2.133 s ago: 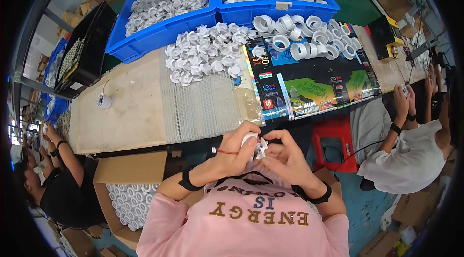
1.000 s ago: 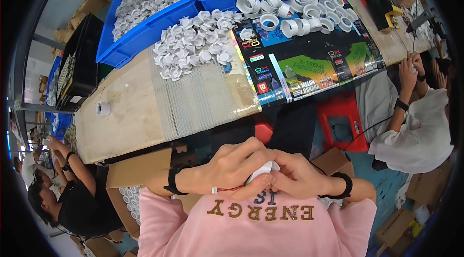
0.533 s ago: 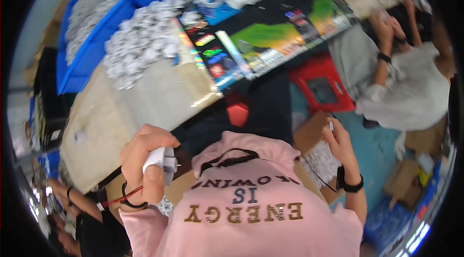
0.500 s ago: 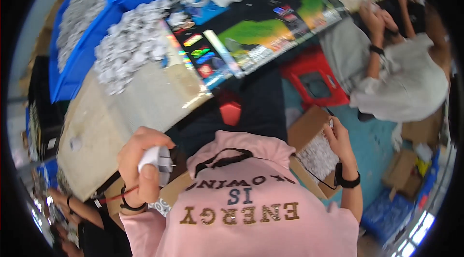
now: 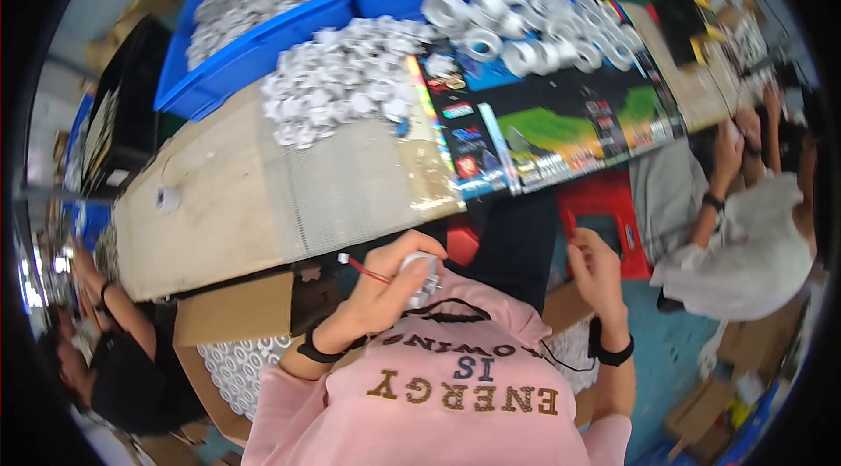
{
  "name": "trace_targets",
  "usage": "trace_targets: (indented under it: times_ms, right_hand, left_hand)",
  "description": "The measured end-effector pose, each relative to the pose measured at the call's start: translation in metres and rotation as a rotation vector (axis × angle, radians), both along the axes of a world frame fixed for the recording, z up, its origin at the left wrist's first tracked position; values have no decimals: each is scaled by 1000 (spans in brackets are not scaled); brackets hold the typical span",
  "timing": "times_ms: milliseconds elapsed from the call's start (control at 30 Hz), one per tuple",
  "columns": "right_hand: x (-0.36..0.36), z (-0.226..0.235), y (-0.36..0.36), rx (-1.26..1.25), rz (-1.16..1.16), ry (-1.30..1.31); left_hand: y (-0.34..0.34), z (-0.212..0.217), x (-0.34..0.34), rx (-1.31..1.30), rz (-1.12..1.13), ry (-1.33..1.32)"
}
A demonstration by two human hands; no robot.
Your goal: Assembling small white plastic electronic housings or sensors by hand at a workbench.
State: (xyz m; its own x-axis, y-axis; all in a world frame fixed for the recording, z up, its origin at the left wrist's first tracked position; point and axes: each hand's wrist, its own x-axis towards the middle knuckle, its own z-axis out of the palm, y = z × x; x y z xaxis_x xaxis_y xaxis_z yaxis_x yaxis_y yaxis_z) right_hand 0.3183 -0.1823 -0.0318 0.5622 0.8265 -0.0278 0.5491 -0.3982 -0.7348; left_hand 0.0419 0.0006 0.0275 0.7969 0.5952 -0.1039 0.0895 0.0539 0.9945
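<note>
My left hand [image 5: 384,284], in front of my chest, is closed round a white round plastic housing [image 5: 420,278]. From that hand sticks out a red wire [image 5: 366,271] ending in a small white connector [image 5: 343,258]. My right hand [image 5: 599,270] is raised to the right, thumb and fingers pressed together; whatever is between them, if anything, is too small to make out. Below it, a cardboard box [image 5: 568,310] of small white parts is partly hidden by my sleeve. Another open cardboard box [image 5: 232,310], by my left arm, has white ring-shaped parts [image 5: 245,371] in it.
On the worktable [image 5: 206,221] lie a heap of small white caps [image 5: 342,85], several white rings [image 5: 547,24] on a dark printed sheet [image 5: 569,120], and one white part [image 5: 167,199]. Blue bins [image 5: 254,63] stand behind. A red stool [image 5: 635,229] and co-workers [image 5: 745,243] flank me.
My left hand has moved right with the housing, toward my chest. My right hand has come away from above the right box. The view has shifted, showing more of the table and left box.
</note>
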Motion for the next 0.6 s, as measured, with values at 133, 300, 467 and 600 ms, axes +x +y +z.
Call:
trace_targets:
  times_ms: [133,300,467,600]
  right_hand:
    - [-37,34,124,206,366,-46]
    - [-73,26,251,205,539,-376]
    - [-90,7,306,15,558,-546]
    - [-86,-1,298,-42,578,-561]
  left_hand:
    - [-12,-9,-19,-49,127,-49]
    - [-21,-15,-33,-243,278,-152]
    - [-14,-17,-31,-256,334,-160]
    - [-9,-19,-31,-245,347,-255]
